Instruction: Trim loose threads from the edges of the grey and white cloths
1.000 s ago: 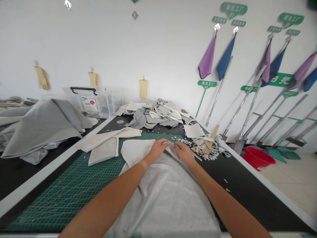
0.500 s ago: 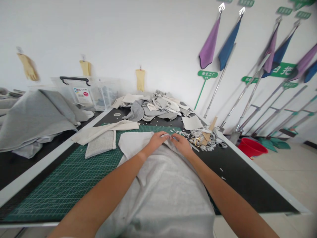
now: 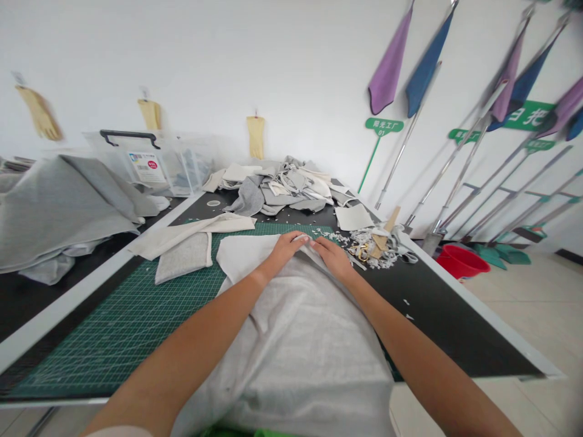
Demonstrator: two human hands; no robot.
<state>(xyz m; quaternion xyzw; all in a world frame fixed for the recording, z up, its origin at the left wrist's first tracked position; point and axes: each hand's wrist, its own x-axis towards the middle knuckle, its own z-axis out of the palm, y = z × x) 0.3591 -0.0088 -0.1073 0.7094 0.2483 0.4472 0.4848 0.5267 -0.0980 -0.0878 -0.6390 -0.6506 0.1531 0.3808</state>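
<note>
A large light grey cloth (image 3: 310, 340) lies over the green cutting mat (image 3: 136, 321) and hangs past the table's front edge. My left hand (image 3: 288, 246) pinches the cloth's far edge between thumb and fingers. Close beside it, my right hand (image 3: 331, 254) grips the same edge, with a narrow stretch of raised cloth between the two. Left of the cloth, a folded grey piece (image 3: 184, 261) and a long pale strip (image 3: 204, 226) rest partly on the mat. Fabric shreds (image 3: 385, 258) are heaped to the right of my hands, with gold-handled scissors (image 3: 362, 252) among them.
Fabric scraps (image 3: 282, 188) are piled at the table's far end. A clear lidded box (image 3: 150, 164) and a draped grey fabric stack (image 3: 68, 212) stand at left. Yellow gloves (image 3: 255, 136) and mops hang on the wall. A red bucket (image 3: 462, 261) sits on the floor at right.
The view has tipped slightly downward, so the scene sits a little higher. Both hands keep hold of the cloth's edge, with the fingers slightly shifted. Something green now shows at the bottom.
</note>
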